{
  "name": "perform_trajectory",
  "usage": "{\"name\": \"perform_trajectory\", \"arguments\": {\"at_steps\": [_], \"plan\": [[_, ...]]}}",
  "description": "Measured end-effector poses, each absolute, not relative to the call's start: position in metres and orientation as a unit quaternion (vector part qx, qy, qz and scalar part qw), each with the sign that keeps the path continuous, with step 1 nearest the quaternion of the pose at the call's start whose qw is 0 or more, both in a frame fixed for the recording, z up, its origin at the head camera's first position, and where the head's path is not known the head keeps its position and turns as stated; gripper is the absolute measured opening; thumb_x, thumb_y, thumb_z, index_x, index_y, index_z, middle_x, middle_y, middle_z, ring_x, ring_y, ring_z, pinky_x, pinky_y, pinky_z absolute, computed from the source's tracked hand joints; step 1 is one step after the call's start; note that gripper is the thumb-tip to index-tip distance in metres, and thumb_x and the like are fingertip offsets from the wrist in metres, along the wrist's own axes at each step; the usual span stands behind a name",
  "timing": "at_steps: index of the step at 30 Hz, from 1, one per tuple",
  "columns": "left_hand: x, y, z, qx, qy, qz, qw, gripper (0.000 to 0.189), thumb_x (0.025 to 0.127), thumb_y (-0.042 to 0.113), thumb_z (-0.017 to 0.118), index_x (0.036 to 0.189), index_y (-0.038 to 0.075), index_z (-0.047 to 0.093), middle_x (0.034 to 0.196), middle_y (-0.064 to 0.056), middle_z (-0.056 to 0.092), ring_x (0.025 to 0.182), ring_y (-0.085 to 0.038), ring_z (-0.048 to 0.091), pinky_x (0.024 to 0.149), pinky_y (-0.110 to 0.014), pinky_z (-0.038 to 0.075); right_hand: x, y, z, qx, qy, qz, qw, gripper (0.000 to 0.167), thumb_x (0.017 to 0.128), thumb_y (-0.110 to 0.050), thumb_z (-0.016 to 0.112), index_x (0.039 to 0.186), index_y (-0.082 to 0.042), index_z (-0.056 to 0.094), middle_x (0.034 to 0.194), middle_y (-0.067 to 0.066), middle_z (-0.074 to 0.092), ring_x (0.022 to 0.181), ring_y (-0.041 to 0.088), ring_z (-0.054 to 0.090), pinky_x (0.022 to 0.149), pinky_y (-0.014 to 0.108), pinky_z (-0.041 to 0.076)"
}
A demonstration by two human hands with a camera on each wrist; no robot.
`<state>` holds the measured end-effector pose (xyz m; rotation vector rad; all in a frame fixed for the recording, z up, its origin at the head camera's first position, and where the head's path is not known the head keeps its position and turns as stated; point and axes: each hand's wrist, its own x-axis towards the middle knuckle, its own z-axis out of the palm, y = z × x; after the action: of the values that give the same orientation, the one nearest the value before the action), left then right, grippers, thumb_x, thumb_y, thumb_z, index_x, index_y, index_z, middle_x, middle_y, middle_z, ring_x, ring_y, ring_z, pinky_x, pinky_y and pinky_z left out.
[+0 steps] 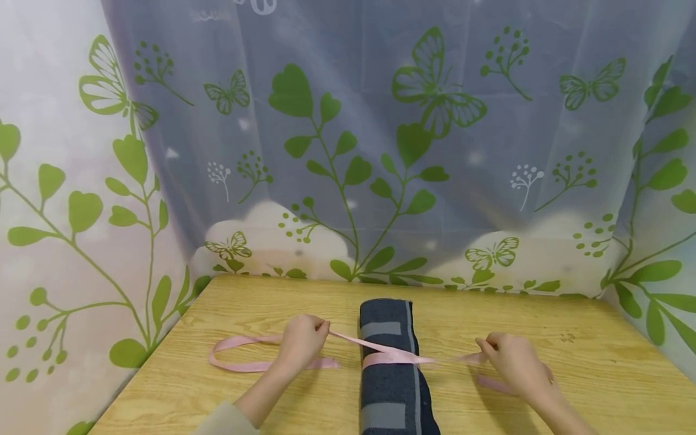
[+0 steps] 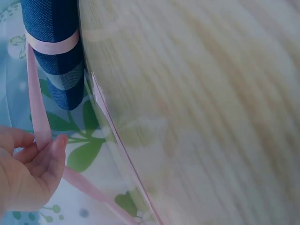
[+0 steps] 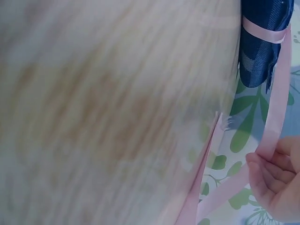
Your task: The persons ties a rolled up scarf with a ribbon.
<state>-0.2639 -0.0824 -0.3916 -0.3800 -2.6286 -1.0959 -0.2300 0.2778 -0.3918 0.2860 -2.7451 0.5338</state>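
A rolled dark blue cloth (image 1: 387, 386) with grey stripes lies lengthwise on the table, seen in all three views. Around its middle runs a pink ribbon (image 1: 388, 359), whose ends stretch out to both sides. My left hand (image 1: 304, 341) pinches one end to the left of the roll, and its loose tail curves over the tabletop behind the hand. On the other side my right hand (image 1: 513, 362) pinches the opposite end between thumb and fingers. Both wrist views show the ribbon drawn from the roll to the fingertips. Neither hand touches the cloth.
The wood-grain table (image 1: 261, 302) reaches back to a hanging curtain (image 1: 353, 151) printed with green leaves and butterflies. Similar printed sheets flank the left and right sides.
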Motion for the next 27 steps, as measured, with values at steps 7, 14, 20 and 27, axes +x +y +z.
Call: {"name": "perform_trajectory", "arguments": {"at_steps": [7,14,20,27], "plan": [[-0.263,-0.081,-0.392,-0.134,-0.899,-0.380,0.170,0.016,0.086,0.004,0.059,0.083,-0.006,0.071,0.044,0.007,0.041,0.036,-0.002,0.027,0.035,-0.013,0.021,-0.231,0.279,-0.388,0.043,-0.960,0.234,0.150,0.020,0.087,-0.012,0.062,0.084,0.007,0.069,0.060,0.004,0.061,0.042,0.010,0.037,0.040,0.021,0.028],[-0.263,-0.080,-0.392,-0.121,-0.896,-0.387,0.180,0.013,0.083,0.001,0.060,0.085,-0.007,0.071,0.055,-0.002,0.058,0.037,-0.003,0.031,0.036,-0.013,0.024,-0.232,0.282,-0.385,0.015,-0.951,0.264,0.162,0.015,0.084,-0.006,0.061,0.086,0.008,0.065,0.074,0.011,0.066,0.059,0.018,0.058,0.050,0.028,0.045],[-0.264,-0.077,-0.391,-0.099,-0.881,-0.420,0.195,0.014,0.083,0.000,0.061,0.090,-0.007,0.070,0.078,-0.015,0.068,0.039,-0.004,0.035,0.037,-0.014,0.028,-0.233,0.283,-0.384,-0.023,-0.925,0.346,0.154,0.025,0.087,-0.009,0.058,0.102,0.011,0.062,0.088,0.021,0.067,0.070,0.027,0.066,0.054,0.027,0.050],[-0.264,-0.070,-0.390,-0.041,-0.839,-0.505,0.198,0.015,0.085,0.008,0.065,0.094,-0.002,0.071,0.081,-0.010,0.069,0.041,-0.006,0.037,0.038,-0.017,0.030,-0.231,0.278,-0.376,-0.054,-0.863,0.485,0.133,0.038,0.094,-0.015,0.054,0.118,0.013,0.054,0.101,0.021,0.065,0.082,0.022,0.067,0.069,0.027,0.053]]}}
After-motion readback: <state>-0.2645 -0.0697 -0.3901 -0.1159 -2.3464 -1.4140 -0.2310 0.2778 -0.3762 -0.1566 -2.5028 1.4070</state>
